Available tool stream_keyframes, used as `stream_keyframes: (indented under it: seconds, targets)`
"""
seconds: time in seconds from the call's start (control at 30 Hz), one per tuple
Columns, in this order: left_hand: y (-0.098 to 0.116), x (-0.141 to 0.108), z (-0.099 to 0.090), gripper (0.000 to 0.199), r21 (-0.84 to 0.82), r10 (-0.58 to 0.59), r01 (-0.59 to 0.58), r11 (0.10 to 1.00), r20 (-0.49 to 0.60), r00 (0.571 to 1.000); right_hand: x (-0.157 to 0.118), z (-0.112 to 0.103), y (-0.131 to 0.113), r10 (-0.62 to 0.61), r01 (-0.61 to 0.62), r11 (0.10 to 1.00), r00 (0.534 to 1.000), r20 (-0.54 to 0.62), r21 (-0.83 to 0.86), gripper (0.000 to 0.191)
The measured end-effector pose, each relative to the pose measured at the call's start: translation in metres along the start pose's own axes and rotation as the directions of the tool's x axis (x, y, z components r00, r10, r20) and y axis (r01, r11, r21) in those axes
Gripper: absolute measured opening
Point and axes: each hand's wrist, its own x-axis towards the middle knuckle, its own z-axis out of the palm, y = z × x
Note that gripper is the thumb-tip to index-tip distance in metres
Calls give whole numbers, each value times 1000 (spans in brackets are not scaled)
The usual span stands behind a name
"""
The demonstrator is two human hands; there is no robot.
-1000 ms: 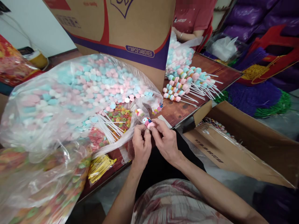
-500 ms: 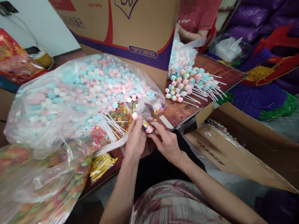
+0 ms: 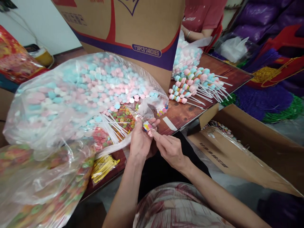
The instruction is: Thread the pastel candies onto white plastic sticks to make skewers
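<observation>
In my left hand (image 3: 140, 142) lies a short marshmallow candy piece (image 3: 147, 126) with a bright multicoloured middle and a pink end. My left fingers curl around it, palm partly turned up. My right hand (image 3: 172, 148) has its fingers drawn together, with the index fingertip at the candy's pink near end. Whether a stick runs through the candy I cannot tell. Just beyond my hands lie a clear plastic bag flap (image 3: 146, 109), gummy rings (image 3: 124, 115) and loose white sticks (image 3: 111, 126). Small colourful pieces (image 3: 163, 110) lie by the bag's edge.
A big clear bag of marshmallows (image 3: 83, 85) fills the left, before a large carton (image 3: 147, 28). Finished marshmallow skewers (image 3: 190, 82) lie at the right. Yellow twist ties (image 3: 104, 167) lie near the table edge. An open box (image 3: 237, 158) stands right; a co-worker (image 3: 201, 19) sits beyond.
My left hand has turned its palm further up, and the candy's coloured middle shows more. My right thumb and fingers have closed together, the index fingertip now against the candy's end.
</observation>
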Motion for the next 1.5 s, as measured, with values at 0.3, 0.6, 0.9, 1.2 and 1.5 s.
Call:
stream_keyframes:
  seconds: [0.3,0.6,0.9,1.2,1.5]
  targets:
    - [-9,0,-3,40,-45,64,-61,997,74,995,4,-2,-1,75,-69,978,997,-19,199,41]
    - [-18,6,-8,42,17,47,-50,999,142,989,2,-2,-8,281,-292,931,956,81,220,45]
    - [-17,2,-4,31,-39,116,-114,993,60,991,2,-4,-4,124,-127,986,992,34,107,40]
    - [-20,3,-6,24,-28,133,-130,991,96,986,-1,1,-2,118,-110,990,989,85,-91,44]
    - [-19,4,-8,28,-59,122,-116,991,110,986,-2,-1,-2,199,-200,960,980,25,197,42]
